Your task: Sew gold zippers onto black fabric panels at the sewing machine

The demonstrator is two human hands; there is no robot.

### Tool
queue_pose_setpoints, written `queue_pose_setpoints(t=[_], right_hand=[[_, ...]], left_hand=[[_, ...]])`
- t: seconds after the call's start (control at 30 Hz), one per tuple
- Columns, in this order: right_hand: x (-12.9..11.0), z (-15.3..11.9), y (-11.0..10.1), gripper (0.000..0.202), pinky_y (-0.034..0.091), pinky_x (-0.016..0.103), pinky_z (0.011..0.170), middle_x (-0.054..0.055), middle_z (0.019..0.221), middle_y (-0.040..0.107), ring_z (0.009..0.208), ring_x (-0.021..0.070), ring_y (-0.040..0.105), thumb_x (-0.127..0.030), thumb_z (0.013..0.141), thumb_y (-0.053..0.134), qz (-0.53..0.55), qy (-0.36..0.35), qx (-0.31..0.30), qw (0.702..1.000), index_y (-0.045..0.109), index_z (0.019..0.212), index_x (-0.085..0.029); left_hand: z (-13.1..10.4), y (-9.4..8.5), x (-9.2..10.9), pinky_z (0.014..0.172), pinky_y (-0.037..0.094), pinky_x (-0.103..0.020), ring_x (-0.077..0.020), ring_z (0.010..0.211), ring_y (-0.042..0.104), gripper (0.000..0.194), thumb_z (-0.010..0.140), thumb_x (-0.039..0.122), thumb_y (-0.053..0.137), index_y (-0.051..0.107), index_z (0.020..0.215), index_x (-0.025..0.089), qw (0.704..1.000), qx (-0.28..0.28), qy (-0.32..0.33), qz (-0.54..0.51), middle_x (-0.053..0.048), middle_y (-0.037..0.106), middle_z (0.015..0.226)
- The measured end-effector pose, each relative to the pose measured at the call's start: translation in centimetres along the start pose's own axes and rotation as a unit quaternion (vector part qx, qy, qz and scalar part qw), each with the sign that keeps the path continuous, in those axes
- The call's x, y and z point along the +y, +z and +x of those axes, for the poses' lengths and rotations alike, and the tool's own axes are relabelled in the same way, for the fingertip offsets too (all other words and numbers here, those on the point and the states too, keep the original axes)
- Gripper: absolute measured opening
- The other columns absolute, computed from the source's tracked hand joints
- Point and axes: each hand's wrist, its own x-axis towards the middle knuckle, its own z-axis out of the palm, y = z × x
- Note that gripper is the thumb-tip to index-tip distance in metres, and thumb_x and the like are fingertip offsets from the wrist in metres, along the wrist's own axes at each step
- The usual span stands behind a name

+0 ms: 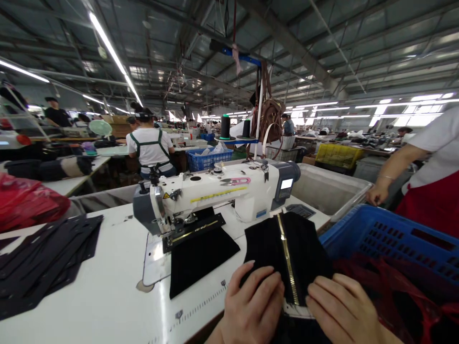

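Note:
A black fabric panel (263, 243) with a gold metal zipper (286, 248) down its middle lies at the front right edge of the sewing table. My left hand (253, 303) grips its near left part, fingers curled over the cloth. On the other side of the zipper, my right hand (342, 308) has its fingers closed on the panel as well. Between the hands a pale strip (297, 311) shows at the panel's near end. Another black panel (201, 260), also with a gold zipper, lies under the needle area of the white sewing machine (215, 191).
Dark cut pieces (53, 258) are stacked at left, near a red plastic bag (28, 198). Pink-handled thread snips (234, 181) rest on the machine. A blue crate (405, 239) with red bags stands at right, beside a co-worker's hand (377, 193).

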Motion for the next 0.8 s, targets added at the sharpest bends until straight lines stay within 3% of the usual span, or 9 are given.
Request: queue_pose_setpoints(t=[0.13, 0.23, 0.4, 0.8], right_hand=[[-2.0, -3.3, 2.9, 0.04, 0.038, 0.037, 0.08, 0.004, 0.079, 0.069, 0.079, 0.0172, 0.059, -0.007, 0.094, 0.027, 0.055, 0.038, -0.048, 0.997, 0.063, 0.078, -0.016], [-2.7, -4.7, 3.4, 0.04, 0.039, 0.037, 0.078, 0.006, 0.08, 0.068, 0.078, 0.0183, 0.058, -0.006, 0.093, 0.027, 0.074, 0.048, -0.081, 0.993, 0.062, 0.076, -0.014], [-2.3, -5.1, 3.4, 0.037, 0.04, 0.038, 0.075, 0.008, 0.079, 0.066, 0.074, 0.0184, 0.055, -0.005, 0.091, 0.03, 0.085, 0.047, -0.1, 0.99, 0.06, 0.072, -0.013], [-2.4, -5.5, 4.0, 0.032, 0.04, 0.038, 0.074, 0.006, 0.077, 0.063, 0.071, 0.0164, 0.051, -0.003, 0.088, 0.035, 0.105, 0.067, -0.099, 0.987, 0.058, 0.07, -0.013]], left_hand=[[-5.6, 1.7, 0.3, 0.093, 0.039, -0.036, -0.0144, 0.085, 0.063, 0.025, 0.092, 0.011, 0.039, 0.064, 0.093, 0.015, 0.996, -0.077, -0.032, -0.011, -0.002, 0.07, 0.088], [-7.8, 2.0, 0.5, 0.087, 0.041, -0.036, -0.0157, 0.087, 0.062, 0.027, 0.092, 0.009, 0.037, 0.063, 0.096, 0.013, 0.992, -0.116, -0.044, -0.03, -0.005, 0.069, 0.092], [-7.9, 2.0, 0.4, 0.079, 0.04, -0.034, -0.0173, 0.087, 0.062, 0.028, 0.093, 0.01, 0.036, 0.063, 0.097, 0.011, 0.988, -0.128, -0.059, -0.061, -0.006, 0.069, 0.094], [-7.9, 2.4, 0.2, 0.076, 0.04, -0.033, -0.0172, 0.085, 0.062, 0.023, 0.091, 0.009, 0.041, 0.064, 0.093, 0.011, 0.987, -0.115, -0.086, -0.077, -0.006, 0.069, 0.091]])
